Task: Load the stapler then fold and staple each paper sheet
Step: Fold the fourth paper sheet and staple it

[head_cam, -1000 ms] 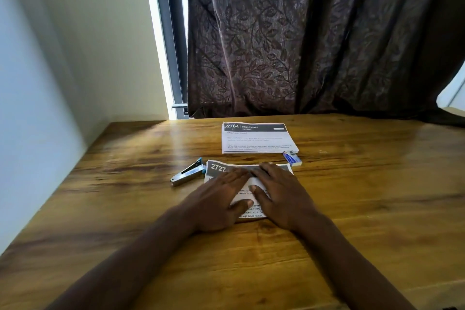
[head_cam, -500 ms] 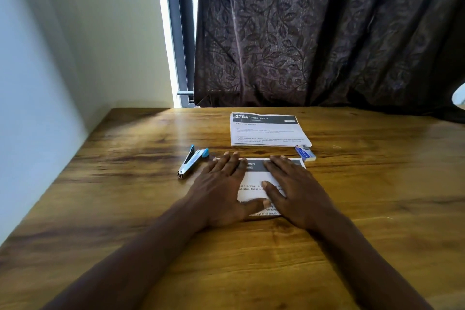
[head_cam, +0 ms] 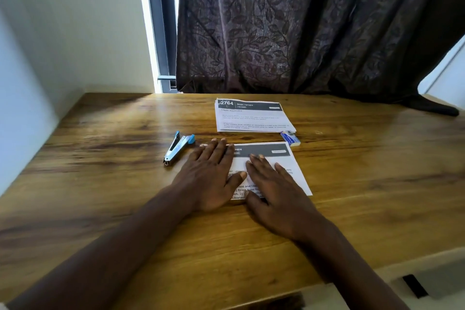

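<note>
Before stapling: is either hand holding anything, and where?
Nothing is gripped. The left hand and right hand press flat on the paper sheet; the stapler lies apart, untouched.

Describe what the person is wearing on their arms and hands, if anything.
Nothing is worn that shows. The left hand and right hand are bare, with no gloves, rings or wristbands. The left forearm and right forearm are also bare down to the frame's edge, with no sleeve or watch in view.
</note>
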`<move>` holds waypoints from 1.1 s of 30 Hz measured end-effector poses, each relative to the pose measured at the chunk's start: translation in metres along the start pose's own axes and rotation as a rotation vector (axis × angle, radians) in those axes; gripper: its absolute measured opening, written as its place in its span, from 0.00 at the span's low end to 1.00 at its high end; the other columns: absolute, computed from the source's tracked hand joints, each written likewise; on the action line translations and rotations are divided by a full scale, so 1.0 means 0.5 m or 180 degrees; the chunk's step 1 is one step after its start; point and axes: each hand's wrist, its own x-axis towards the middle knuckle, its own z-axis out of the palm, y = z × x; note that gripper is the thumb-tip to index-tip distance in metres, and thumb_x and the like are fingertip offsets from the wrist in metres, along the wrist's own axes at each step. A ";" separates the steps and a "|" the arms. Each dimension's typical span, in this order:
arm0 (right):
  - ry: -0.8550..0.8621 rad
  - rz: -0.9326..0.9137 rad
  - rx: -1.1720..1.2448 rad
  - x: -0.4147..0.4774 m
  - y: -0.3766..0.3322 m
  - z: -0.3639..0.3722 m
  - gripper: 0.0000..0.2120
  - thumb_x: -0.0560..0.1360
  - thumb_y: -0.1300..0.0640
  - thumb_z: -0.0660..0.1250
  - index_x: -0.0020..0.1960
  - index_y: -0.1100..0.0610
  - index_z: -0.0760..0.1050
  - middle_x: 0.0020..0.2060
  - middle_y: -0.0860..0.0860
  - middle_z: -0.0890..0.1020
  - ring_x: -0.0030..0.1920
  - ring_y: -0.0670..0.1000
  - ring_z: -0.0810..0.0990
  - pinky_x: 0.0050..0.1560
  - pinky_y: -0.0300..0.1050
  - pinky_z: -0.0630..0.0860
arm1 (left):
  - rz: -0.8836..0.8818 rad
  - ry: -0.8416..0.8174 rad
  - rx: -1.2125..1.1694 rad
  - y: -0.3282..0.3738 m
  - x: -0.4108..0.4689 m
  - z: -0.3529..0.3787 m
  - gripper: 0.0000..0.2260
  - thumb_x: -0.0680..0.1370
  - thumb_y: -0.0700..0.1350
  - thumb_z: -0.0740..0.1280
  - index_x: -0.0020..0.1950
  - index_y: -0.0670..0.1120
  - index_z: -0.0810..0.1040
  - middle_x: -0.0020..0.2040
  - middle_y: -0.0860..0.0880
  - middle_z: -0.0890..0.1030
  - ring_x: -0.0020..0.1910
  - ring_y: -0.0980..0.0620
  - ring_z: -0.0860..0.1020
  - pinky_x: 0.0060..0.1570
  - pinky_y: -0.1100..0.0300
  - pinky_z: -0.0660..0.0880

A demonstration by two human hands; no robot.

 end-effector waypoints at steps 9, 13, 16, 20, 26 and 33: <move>-0.0046 0.0472 -0.0367 -0.066 0.138 -0.036 0.37 0.76 0.39 0.40 0.83 0.50 0.42 0.82 0.43 0.42 0.80 0.40 0.36 0.80 0.53 0.32 | 0.0014 -0.0038 0.0028 0.001 -0.003 -0.007 0.37 0.81 0.68 0.41 0.83 0.49 0.39 0.83 0.47 0.39 0.82 0.48 0.39 0.80 0.48 0.41; -0.0038 0.0550 -0.0382 -0.088 0.172 -0.049 0.35 0.77 0.43 0.41 0.83 0.49 0.43 0.83 0.44 0.44 0.80 0.42 0.36 0.79 0.52 0.31 | 0.0017 -0.0045 0.0016 0.002 -0.004 -0.009 0.36 0.81 0.68 0.42 0.83 0.49 0.39 0.83 0.47 0.39 0.82 0.48 0.39 0.79 0.49 0.40; 0.0254 0.0513 -0.0201 -0.077 0.152 -0.048 0.35 0.76 0.46 0.44 0.83 0.52 0.48 0.83 0.47 0.50 0.82 0.44 0.40 0.81 0.50 0.36 | 0.0017 0.0037 -0.0022 0.003 -0.006 -0.010 0.36 0.81 0.68 0.43 0.83 0.49 0.41 0.84 0.47 0.41 0.83 0.48 0.41 0.79 0.49 0.41; 0.1061 0.0133 0.0626 -0.005 0.100 -0.039 0.25 0.84 0.51 0.55 0.80 0.55 0.62 0.80 0.50 0.63 0.81 0.46 0.56 0.80 0.44 0.53 | -0.0017 0.0155 -0.0231 0.008 -0.009 -0.012 0.41 0.78 0.72 0.45 0.83 0.48 0.46 0.84 0.46 0.44 0.83 0.48 0.43 0.81 0.47 0.45; 0.0475 0.0336 0.0362 0.104 0.073 -0.014 0.28 0.86 0.46 0.52 0.82 0.55 0.54 0.83 0.49 0.54 0.82 0.48 0.48 0.81 0.48 0.48 | -0.0101 0.0004 -0.0232 0.014 -0.010 -0.017 0.57 0.64 0.83 0.41 0.83 0.48 0.45 0.84 0.47 0.44 0.83 0.48 0.43 0.81 0.47 0.44; 0.0464 0.0372 -0.0013 0.109 0.081 -0.001 0.30 0.85 0.41 0.48 0.83 0.53 0.51 0.83 0.47 0.51 0.82 0.46 0.46 0.81 0.48 0.45 | 0.0008 -0.0164 -0.0189 -0.005 -0.015 -0.031 0.55 0.66 0.82 0.50 0.83 0.50 0.44 0.84 0.51 0.42 0.82 0.52 0.41 0.80 0.51 0.41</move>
